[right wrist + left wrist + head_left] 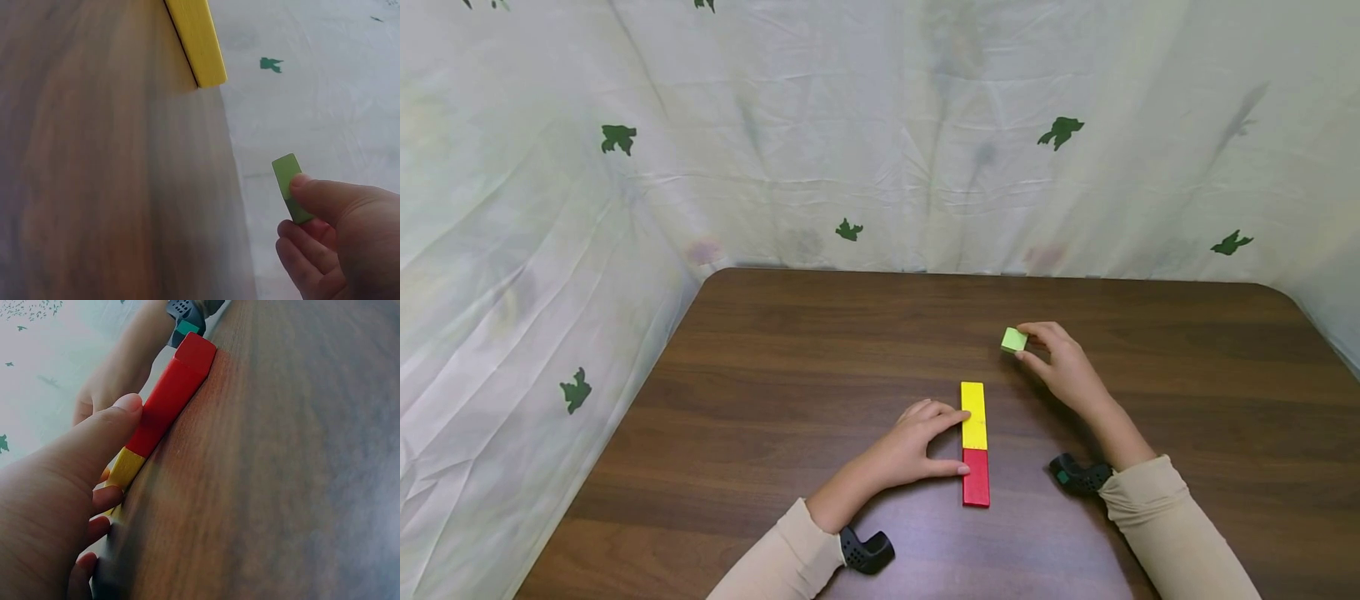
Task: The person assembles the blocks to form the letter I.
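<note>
A yellow block (973, 400) and a red block (976, 490) lie end to end in one straight row on the table, the yellow one farther away. My left hand (906, 446) rests at the row's left side, its thumb touching the red block and its index finger touching the yellow block. Beyond the row and to its right, my right hand (1070, 375) pinches a small light green block (1013, 340) between thumb and fingers. The right wrist view shows that green block (289, 178) held off the table, apart from the yellow block (199, 44).
The brown wooden table (820, 333) ends at a far edge before a pale cloth curtain (865, 125) with green leaf shapes. Black devices are worn on both wrists, the left one (867, 550) low over the table and the right one (1078, 475) right of the row.
</note>
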The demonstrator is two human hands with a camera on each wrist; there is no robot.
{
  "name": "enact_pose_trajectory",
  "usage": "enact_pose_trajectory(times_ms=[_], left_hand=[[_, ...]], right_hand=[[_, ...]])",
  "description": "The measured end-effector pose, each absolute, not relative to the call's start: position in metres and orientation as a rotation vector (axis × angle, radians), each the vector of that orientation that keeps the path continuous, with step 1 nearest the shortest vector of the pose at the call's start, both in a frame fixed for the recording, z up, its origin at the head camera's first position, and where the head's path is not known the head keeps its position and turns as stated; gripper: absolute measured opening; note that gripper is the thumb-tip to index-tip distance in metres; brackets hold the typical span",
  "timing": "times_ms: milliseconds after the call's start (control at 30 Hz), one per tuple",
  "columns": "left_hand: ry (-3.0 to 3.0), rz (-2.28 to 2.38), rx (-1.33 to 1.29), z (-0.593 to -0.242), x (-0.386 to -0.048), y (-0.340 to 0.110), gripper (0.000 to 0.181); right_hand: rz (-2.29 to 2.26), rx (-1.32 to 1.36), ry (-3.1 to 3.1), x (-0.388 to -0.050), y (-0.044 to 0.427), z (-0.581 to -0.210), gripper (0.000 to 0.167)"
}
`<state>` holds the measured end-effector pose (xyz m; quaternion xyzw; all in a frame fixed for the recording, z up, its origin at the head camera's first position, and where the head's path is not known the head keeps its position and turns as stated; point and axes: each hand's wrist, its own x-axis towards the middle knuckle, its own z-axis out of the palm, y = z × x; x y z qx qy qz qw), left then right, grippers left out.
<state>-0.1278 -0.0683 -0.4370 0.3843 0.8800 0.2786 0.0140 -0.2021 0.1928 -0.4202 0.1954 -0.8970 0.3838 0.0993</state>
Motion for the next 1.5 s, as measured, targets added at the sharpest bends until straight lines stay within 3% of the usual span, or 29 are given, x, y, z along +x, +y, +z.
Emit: enact_pose_trajectory(times_ms=[1500], left_hand=[[2.731, 0.864, 1.200, -0.439, -0.128, -0.068, 0.065]], right_hand=[[1.182, 0.738, -2.762, -0.205, 0.156, -0.433, 0.036]])
